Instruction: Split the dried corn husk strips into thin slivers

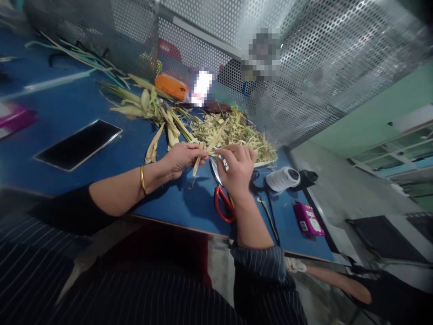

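My left hand [182, 160] is closed in a pinch on a dry, pale yellow corn husk strip [199, 166], one end of which hangs below the fingers. From the other side, my right hand [238, 171] pinches the same strip between thumb and fingertips. Another pale length of husk [218, 135] slants up between the hands; whether it is one piece with the strip I cannot tell. Scissors with red handles [225, 205] lie under my right hand, their blades partly hidden. Just beyond the hands is a heap of shredded husk [226, 128].
Whole corn husks [147, 106] and an orange pack [171, 85] lie behind. A dark phone [79, 144] rests left on the blue table [162, 203]. At right are a white thread spool [282, 179] and a purple pack [308, 220]. Another person's arm [338, 280] shows lower right.
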Motion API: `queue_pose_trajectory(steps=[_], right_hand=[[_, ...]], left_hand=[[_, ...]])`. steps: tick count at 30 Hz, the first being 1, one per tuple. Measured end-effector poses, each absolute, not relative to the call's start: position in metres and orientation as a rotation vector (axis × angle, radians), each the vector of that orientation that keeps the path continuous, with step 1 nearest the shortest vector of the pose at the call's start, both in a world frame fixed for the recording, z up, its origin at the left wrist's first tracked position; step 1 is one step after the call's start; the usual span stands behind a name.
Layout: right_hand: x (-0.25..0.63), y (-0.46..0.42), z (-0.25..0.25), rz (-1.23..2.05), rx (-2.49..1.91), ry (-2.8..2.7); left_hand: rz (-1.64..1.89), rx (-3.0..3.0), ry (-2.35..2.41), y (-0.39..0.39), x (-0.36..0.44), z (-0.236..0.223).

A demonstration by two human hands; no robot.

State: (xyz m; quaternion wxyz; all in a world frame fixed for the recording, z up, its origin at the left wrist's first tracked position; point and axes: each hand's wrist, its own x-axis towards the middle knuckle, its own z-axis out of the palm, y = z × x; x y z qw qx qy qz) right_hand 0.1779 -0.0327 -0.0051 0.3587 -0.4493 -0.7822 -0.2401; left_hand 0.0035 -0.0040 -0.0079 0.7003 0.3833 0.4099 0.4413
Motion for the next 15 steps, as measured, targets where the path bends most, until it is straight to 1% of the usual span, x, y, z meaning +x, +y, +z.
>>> queue_pose_trajectory(steps=[4, 9, 11, 15], right_hand=[[0.176, -0.03, -0.011, -0.739, -1.256, -2.054], [0.172, -0.034, -0.011, -0.855, -1.295, -2.127], [0.169, -0.037, -0.012, -0.806, -1.291, -2.145], [0.16, -0.04, -0.021, -0.583, -1.259, -2.149]], left_hand=[[0.927, 0.85, 0.853, -0.002, 0.002, -0.013], [1.077, 0.988, 0.85, -0.004, 0.007, -0.019], [1.123, 1.06, 0.85, -0.005, 0.009, -0.018], [1.179, 1.11, 0.89, -0.005, 0.01, -0.02]])
